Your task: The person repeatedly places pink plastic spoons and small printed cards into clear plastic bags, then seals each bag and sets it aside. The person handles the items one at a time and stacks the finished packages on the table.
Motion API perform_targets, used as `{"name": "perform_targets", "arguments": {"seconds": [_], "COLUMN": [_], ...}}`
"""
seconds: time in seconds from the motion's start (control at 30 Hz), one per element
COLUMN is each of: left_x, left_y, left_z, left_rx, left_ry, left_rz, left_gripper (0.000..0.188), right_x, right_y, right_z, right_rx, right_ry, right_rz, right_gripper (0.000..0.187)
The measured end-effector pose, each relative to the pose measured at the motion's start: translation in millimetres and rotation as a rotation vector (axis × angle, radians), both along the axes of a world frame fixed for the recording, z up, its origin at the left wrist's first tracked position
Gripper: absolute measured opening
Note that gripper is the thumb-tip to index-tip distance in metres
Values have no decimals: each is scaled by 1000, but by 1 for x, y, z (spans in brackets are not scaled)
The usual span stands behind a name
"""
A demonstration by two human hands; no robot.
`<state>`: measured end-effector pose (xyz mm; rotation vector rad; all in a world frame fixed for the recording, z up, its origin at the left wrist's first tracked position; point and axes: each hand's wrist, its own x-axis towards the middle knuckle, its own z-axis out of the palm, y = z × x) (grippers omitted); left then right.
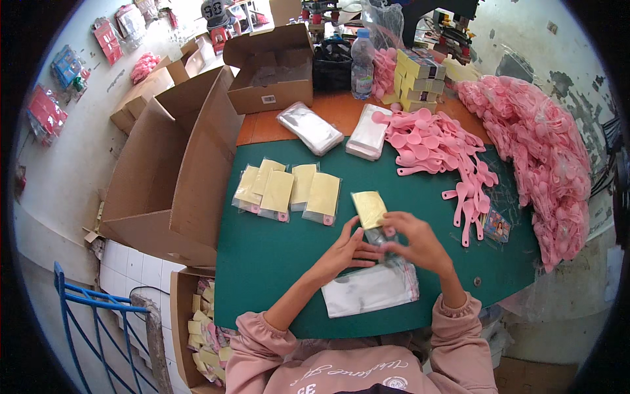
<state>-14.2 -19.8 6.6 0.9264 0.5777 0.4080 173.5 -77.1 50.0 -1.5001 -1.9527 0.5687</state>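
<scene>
A pale yellow card [370, 209] in a clear plastic bag [376, 236], with a bit of pink at its lower end, is between my hands. My right hand [416, 244] has its fingers curled in at the bag's right side and grips it. My left hand [346, 252] is at the left side, fingers stretched out and apart, the thumb near the card's lower edge. Just below lies a stack of clear plastic bags [367, 293]. Several finished-looking packets with yellow cards [323, 194] and pink ends lie to the left. Pink scoops [430, 139] are piled to the right.
Two more stacks of clear bags [310, 128] lie at the back, near a water bottle [362, 64] and stacked card bundles [420, 77]. Bagged pink scoops [531, 157] heap up at right. Cardboard boxes [164, 164] stand left; a lower box [186, 328] holds packets.
</scene>
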Motion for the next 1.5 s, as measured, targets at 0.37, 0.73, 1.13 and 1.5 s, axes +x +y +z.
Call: {"name": "perform_targets", "arguments": {"seconds": [0.37,0.73,1.13,1.5], "left_x": [-13,-12,-16,-25], "left_y": [-7,-12,-11,-12], "left_z": [-15,-15,-28,4], "left_rx": [173,87,83,413], "left_ry": [50,80,74,321], "left_rz": [40,140,198,84], "left_gripper": [76,62,55,42], "right_x": [-35,-44,-45,-45], "right_y": [-21,-11,-16,-19], "right_z": [-19,-22,-19,-22], "right_rx": [74,111,130,128], "right_ry": [-79,-40,-27,-90], "right_rz": [91,-32,-53,-28], "right_gripper": [28,11,18,19]}}
